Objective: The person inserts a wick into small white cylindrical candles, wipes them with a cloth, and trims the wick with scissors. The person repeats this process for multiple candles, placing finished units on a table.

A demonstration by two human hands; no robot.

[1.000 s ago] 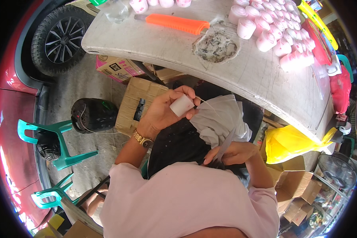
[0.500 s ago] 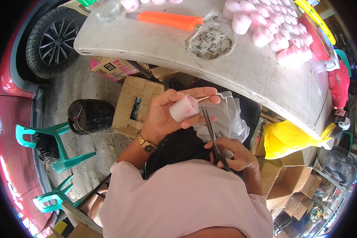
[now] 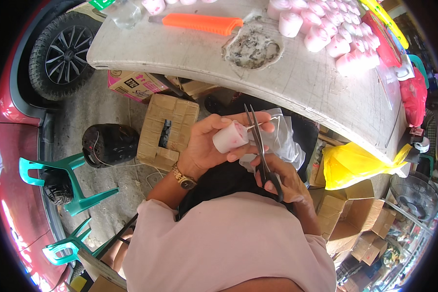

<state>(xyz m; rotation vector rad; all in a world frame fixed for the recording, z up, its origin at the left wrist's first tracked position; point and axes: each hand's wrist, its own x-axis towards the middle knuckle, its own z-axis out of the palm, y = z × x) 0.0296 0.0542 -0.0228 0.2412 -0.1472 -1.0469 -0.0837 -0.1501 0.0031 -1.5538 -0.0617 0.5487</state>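
My left hand (image 3: pixel 207 146) grips a small pale pink candle (image 3: pixel 230 137) on its side, its white wick (image 3: pixel 257 125) pointing right. In my right hand (image 3: pixel 282 177) are black scissors (image 3: pixel 258 141), blades up and slightly apart around the wick. Under both hands lies a crumpled clear plastic bag (image 3: pixel 282 141) on my dark lap. A gold wristwatch (image 3: pixel 184 179) is on my left wrist.
A white table (image 3: pixel 297 82) carries many pink candles (image 3: pixel 336 36), an orange-handled knife (image 3: pixel 199 23) and a waxy residue patch (image 3: pixel 253 47). Below are cardboard boxes (image 3: pixel 168 129), a black helmet (image 3: pixel 109 143), green plastic chairs (image 3: pixel 65 182), a yellow bag (image 3: pixel 355 163), a red car with its wheel (image 3: pixel 61 48).
My right hand has brought the scissors up from my lap to the candle's wick. My left hand turned the candle so the wick faces the blades.
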